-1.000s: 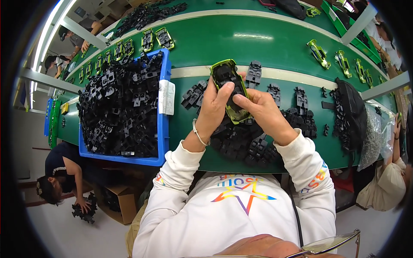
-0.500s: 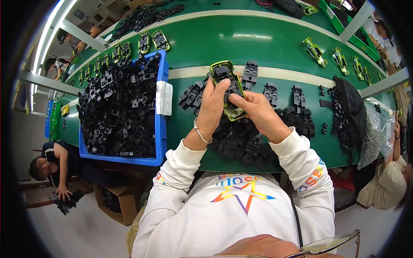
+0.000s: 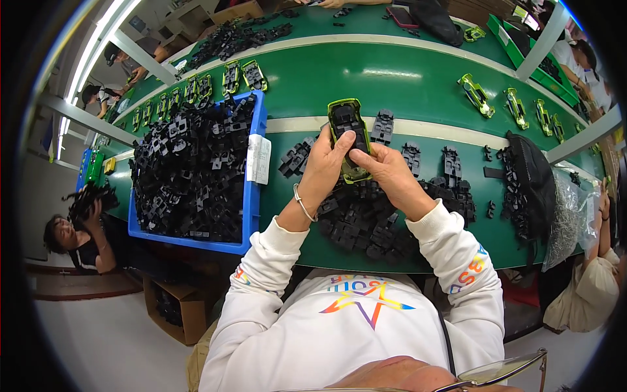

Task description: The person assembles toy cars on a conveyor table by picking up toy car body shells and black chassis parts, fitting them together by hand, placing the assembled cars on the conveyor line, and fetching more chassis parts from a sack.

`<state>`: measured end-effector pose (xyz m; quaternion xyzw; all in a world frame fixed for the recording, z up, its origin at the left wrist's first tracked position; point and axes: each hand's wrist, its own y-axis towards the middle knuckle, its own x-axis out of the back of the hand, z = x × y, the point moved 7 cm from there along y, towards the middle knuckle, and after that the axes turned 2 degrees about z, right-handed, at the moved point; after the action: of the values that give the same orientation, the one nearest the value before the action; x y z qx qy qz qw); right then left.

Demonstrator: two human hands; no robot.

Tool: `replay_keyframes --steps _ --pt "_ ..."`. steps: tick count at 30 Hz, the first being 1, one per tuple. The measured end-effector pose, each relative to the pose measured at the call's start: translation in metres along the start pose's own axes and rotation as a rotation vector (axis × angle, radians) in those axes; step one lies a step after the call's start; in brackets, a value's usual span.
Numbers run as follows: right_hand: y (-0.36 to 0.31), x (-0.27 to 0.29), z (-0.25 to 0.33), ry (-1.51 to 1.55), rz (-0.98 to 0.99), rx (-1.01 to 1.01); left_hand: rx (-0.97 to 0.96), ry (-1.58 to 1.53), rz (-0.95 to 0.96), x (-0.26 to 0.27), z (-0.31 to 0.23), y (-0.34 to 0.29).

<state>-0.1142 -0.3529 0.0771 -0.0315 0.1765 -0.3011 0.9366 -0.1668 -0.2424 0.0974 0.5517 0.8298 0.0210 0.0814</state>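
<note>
Both my hands grip one toy car body [image 3: 355,174], a yellow-green shell with a black interior piece [image 3: 345,120] set in its open underside. My left hand [image 3: 324,160] wraps its left side, thumb lying on the black piece. From the right, my right hand [image 3: 390,171] closes on the lower part, its thumb pressing near the left one. Fingers beneath the shell are hidden. Below and around my hands lies a pile of black interior pieces [image 3: 356,222]. More black pieces, such as one interior piece [image 3: 383,125], lie just beyond my right hand.
A blue crate [image 3: 255,196] heaped with black parts stands at my left. Green car shells [image 3: 475,95] line the green conveyor belt [image 3: 326,75] ahead. At right lie a black bag [image 3: 529,176] and a clear bag of screws [image 3: 565,212]. A person [image 3: 98,238] at far left lifts black parts.
The car body has turned slightly more upright in my hands, with both thumbs still on it. My view has shifted a little. The person at far left has raised a bunch of black parts.
</note>
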Motion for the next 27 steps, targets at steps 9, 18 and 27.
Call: replay_keyframes --steps 9,18,27 --pt "0.026 0.012 0.003 0.103 0.070 -0.067 -0.122 0.297 -0.054 -0.002 -0.016 0.043" --pt "0.003 0.057 0.051 -0.242 0.048 -0.063 -0.010 0.774 -0.375 0.139 0.031 0.173" --pt "0.006 0.250 0.081 -0.637 -0.496 0.135 0.217 0.911 -0.730 0.272 0.089 0.255"
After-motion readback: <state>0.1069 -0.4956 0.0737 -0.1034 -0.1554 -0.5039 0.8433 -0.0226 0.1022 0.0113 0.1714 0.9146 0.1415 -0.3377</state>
